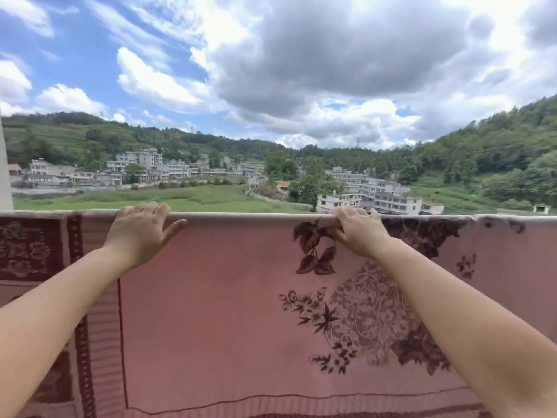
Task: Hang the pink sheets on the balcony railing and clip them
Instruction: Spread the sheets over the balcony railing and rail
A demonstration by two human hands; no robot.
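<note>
A pink sheet (217,303) with dark maroon flowers and leaves hangs over the balcony railing (256,216), which it covers completely. My left hand (137,233) grips the sheet's top fold, fingers curled over the rail and thumb spread to the right. My right hand (358,232) grips the same fold further right, just above a leaf pattern. A second pink sheet (33,251) with a dark red patterned border hangs at the far left, partly under the first one. I see no clips.
A white wall or post (5,176) stands at the left end of the railing. Beyond the railing lie green fields, grey buildings and wooded hills under a cloudy sky.
</note>
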